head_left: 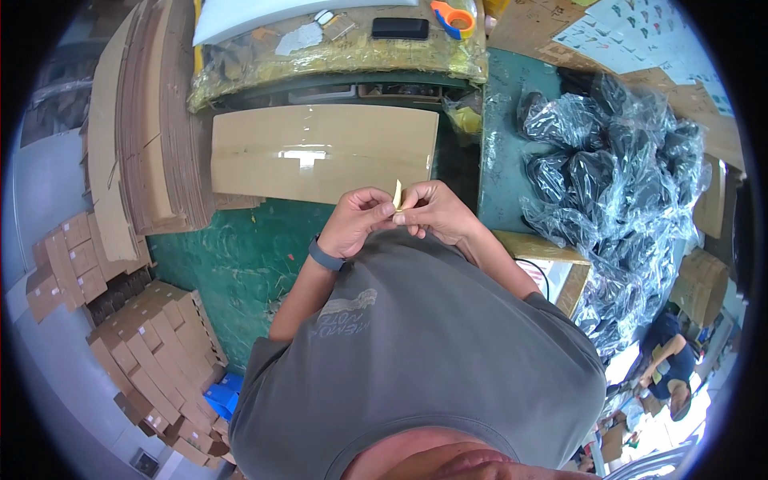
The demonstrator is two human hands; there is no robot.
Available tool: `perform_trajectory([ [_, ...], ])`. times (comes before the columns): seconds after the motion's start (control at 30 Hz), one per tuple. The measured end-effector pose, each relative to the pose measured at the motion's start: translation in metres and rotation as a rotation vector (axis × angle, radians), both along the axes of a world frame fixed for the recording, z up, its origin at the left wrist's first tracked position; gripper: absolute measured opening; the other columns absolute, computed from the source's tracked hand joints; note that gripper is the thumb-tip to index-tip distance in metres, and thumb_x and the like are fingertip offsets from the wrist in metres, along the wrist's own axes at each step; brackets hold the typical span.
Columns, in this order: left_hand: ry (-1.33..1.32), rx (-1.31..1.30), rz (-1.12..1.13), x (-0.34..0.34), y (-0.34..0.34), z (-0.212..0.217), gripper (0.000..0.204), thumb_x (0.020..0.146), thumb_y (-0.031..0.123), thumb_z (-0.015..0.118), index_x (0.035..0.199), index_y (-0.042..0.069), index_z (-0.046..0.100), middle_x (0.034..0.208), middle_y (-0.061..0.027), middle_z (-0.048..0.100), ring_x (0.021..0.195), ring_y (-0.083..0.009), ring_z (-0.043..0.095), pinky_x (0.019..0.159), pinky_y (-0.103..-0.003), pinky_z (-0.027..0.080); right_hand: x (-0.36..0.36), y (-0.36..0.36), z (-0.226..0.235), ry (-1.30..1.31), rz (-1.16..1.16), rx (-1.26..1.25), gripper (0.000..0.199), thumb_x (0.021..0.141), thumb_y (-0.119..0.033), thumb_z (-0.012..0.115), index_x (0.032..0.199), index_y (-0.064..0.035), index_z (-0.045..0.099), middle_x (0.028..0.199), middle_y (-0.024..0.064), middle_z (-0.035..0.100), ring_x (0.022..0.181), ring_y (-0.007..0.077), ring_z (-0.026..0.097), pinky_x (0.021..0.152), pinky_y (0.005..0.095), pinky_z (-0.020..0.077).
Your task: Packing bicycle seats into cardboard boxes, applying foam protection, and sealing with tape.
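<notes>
My left hand (358,222), with a dark band on its wrist, and my right hand (438,212) meet in front of my chest. Both are closed, fingertips pinching a small pale-yellow strip (398,192) that sticks up between them; its material is too small to tell. Just beyond my hands lies a long brown cardboard box (320,172) with a glossy patch of clear tape at its middle. Its near edge is close to my fingers.
Ahead, a tape-covered bench (352,64) holds a black phone (400,29) and an orange-and-blue tape roll (454,19). Flattened cartons (152,120) stand at left. Plastic-wrapped dark items (600,176) heap at right. Another person (672,360) is at far lower right.
</notes>
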State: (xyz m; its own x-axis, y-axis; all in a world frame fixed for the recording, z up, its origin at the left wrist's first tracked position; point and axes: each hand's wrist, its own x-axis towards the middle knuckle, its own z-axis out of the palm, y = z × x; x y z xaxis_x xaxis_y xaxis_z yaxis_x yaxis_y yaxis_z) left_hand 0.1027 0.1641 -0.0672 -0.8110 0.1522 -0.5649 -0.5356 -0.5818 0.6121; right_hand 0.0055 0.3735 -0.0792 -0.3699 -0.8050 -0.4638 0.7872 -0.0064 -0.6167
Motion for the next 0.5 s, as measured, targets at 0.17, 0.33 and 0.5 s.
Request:
perform_trajectory([
  [0.17,-0.012,-0.025,-0.019,-0.013,-0.007,-0.013,0.016,0.103,0.010,0.070,0.114,-0.001,0.071,0.102,-0.0090,0.075,0.094,-0.0171,0.075,0.085,-0.031,0.065,-0.012,-0.001,-0.030,-0.175,-0.042,-0.107,0.013,0.094,-0.007,0.079,0.092,-0.0040,0.067,0.080,0.0012,0.067,0.064,0.0076,0.063,0.052,0.0195,0.0459],
  [0.33,-0.145,-0.353,0.212,0.002,-0.031,-0.049,0.016,0.102,0.010,0.068,0.112,-0.003,0.068,0.098,-0.0093,0.072,0.090,-0.0193,0.074,0.075,-0.031,0.063,-0.068,0.018,-0.132,0.044,-0.708,0.048,0.004,0.101,-0.006,0.067,0.099,-0.0073,0.065,0.079,0.0047,0.069,0.063,0.0113,0.065,0.054,0.0229,0.0483],
  [0.5,-0.248,-0.610,0.459,0.053,-0.047,-0.076,0.014,0.102,0.010,0.069,0.111,-0.001,0.069,0.097,-0.0079,0.073,0.086,-0.0164,0.072,0.074,-0.029,0.060,-0.141,0.004,-0.334,1.305,-0.329,1.152,0.049,0.095,-0.006,0.064,0.140,0.0084,0.052,0.122,0.0308,0.067,0.108,0.0464,0.068,0.099,0.0462,0.0561],
])
